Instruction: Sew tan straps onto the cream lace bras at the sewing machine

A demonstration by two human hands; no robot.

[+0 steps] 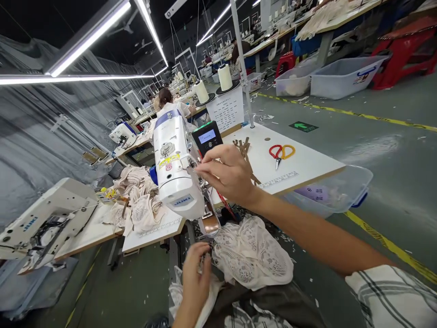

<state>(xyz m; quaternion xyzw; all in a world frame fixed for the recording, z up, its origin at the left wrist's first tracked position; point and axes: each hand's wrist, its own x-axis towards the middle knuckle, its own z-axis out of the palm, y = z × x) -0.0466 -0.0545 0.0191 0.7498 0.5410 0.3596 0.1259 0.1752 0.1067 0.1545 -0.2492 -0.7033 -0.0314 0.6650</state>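
Note:
My right hand point(227, 175) is raised at the side of a white JUKI sewing machine point(177, 182). Its thumb and index finger are pinched together by the machine head; whatever lies between them is too small to make out. A cream lace bra point(252, 253) hangs from the machine's narrow bed point(210, 225) over my lap. Lower down, my left hand point(196, 273) curls its fingers at the bra's left edge, just below the bed; its fingertips are partly hidden. A control panel point(207, 136) with a lit screen stands behind my right hand.
Scissors point(280, 152) with red and yellow handles and brown strips point(244, 148) lie on the white table point(303, 159) at right. Lace pieces point(139, 205) are heaped at left, near another machine point(51, 218). A clear bin point(334, 191) stands below the table. A co-worker point(167, 102) sits ahead.

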